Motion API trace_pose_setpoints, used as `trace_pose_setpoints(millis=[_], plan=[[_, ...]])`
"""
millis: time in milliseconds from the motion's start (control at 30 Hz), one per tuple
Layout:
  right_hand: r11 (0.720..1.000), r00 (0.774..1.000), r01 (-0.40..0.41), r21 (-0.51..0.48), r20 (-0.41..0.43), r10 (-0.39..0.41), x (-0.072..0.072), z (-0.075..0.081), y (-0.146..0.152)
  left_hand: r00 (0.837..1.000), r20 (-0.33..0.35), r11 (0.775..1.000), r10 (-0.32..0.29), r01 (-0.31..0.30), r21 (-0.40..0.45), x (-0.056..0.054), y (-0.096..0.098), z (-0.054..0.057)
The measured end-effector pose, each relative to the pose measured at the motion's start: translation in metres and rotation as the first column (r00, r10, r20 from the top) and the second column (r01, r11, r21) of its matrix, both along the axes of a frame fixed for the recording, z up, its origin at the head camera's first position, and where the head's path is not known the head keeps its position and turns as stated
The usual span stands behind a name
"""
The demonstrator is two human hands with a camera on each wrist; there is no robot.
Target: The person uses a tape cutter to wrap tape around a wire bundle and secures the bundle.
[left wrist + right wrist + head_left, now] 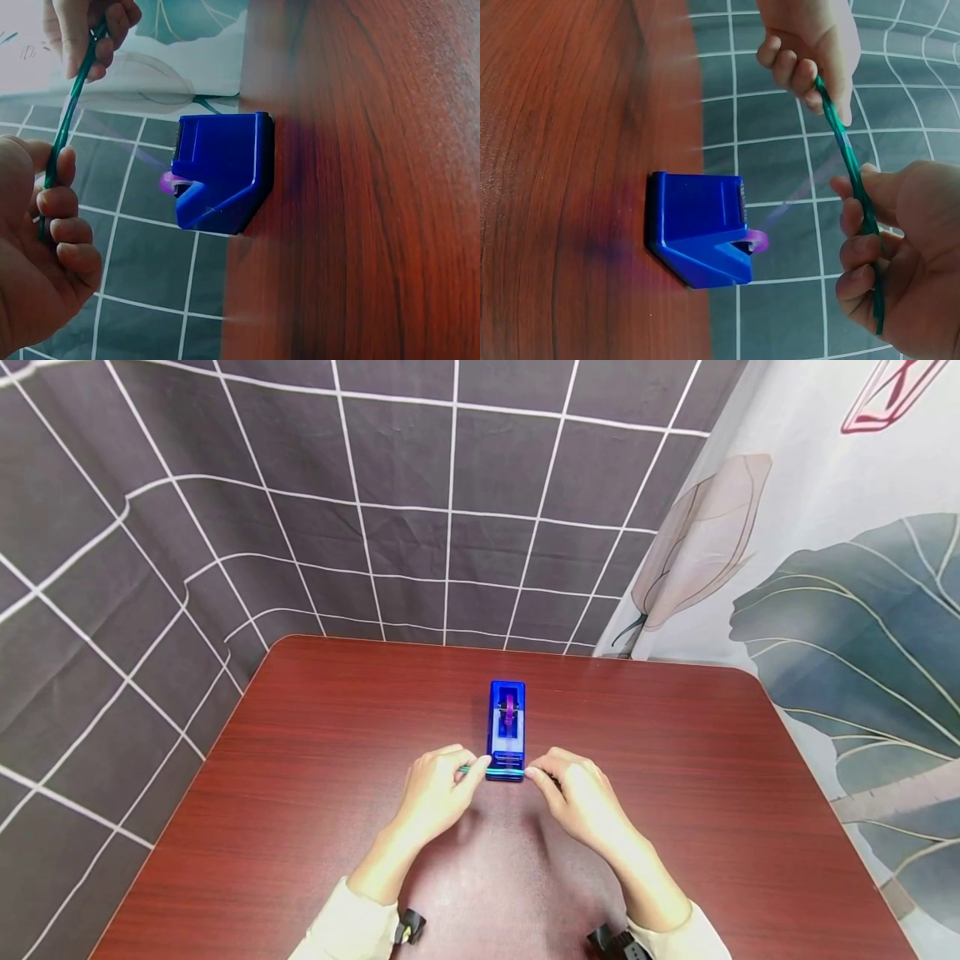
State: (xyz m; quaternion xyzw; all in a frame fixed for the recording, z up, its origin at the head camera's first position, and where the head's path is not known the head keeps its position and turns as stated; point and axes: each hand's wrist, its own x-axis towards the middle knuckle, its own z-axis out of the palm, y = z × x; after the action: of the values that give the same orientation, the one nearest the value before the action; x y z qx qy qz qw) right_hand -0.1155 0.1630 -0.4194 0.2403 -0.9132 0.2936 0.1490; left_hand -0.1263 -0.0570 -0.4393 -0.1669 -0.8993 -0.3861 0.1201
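A blue tape dispenser (507, 718) with a purple roll of tape stands upright on the table. Just in front of its near end, a thin, shiny green cord-like bundle (847, 154) is stretched between both hands. My left hand (435, 789) pinches one end between thumb and fingers, its other fingers curled around it. The opposite end is gripped the same way by my right hand (581, 793). From the purple tape roll (169, 182), a faint translucent purple strip (791, 199) runs toward the middle of the bundle. Both hands are raised above the tabletop in the wrist views.
The reddish-brown wooden table (360, 693) has rounded far corners. A dark curtain with a white grid (405, 452) hangs behind and to the left. At the right hangs a pale curtain with large leaf prints (862, 635).
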Motion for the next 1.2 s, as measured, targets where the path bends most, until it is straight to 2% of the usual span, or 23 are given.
trace_pose_setpoints(millis=[133, 700, 933, 1100, 1200], plan=[[1.000, 1.000, -0.003, -0.004, -0.024, 0.003, 0.0001, -0.0015, 0.0002, 1.000, -0.015, 1.000, -0.001, 0.001, 0.003, -0.0003, -0.0004, -0.0010], [0.998, 0.999, -0.046, -0.045, -0.013, 0.046, 0.0006, -0.0031, 0.0030, 0.998, -0.055, 0.999, -0.013, 0.016, 0.051, -0.0009, -0.0017, -0.0053], [0.998, 0.997, -0.061, -0.028, 0.049, 0.062, -0.0007, -0.0051, 0.0029, 0.998, -0.067, 0.997, -0.010, 0.015, 0.073, -0.0018, -0.0024, -0.0072], [0.999, 0.992, -0.035, -0.001, 0.119, 0.035, -0.0001, -0.0040, 0.0027, 0.999, -0.051, 0.996, -0.008, 0.012, 0.089, -0.0017, -0.0027, -0.0084], [1.000, 0.991, -0.021, 0.020, 0.134, 0.018, 0.0001, -0.0034, 0.0030, 0.999, -0.042, 0.996, -0.007, 0.011, 0.092, -0.0016, -0.0029, -0.0090]])
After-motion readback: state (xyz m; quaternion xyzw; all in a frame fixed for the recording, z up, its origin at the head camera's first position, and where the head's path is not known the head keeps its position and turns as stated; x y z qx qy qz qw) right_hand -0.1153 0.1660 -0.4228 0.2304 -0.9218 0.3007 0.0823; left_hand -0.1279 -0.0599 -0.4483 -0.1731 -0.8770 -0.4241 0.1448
